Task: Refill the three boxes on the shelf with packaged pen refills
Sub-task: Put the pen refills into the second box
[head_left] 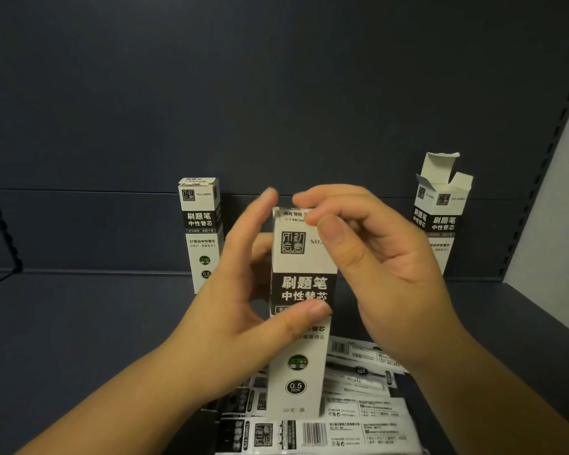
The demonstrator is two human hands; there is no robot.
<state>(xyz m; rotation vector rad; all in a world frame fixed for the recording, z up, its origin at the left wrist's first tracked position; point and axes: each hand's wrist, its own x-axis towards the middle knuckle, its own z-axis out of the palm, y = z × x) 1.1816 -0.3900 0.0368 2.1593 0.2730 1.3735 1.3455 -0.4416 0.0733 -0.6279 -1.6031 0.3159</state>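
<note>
A tall white and black refill box [298,362] is held upright in the middle of the view, above the shelf. My left hand [243,300] grips its body, thumb across the front. My right hand [368,257] is at the box's top, fingers pinching the top flap. A second box [201,234] stands closed at the back left of the shelf. A third box [442,208] stands at the back right with its top flaps open. Several packaged pen refills [358,418] lie in a loose pile under the held box at the front.
The dark blue shelf floor [79,323] stretches left and right of the pile. A dark back panel [276,110] rises behind the boxes. A slotted upright [539,159] and a pale wall border the right side.
</note>
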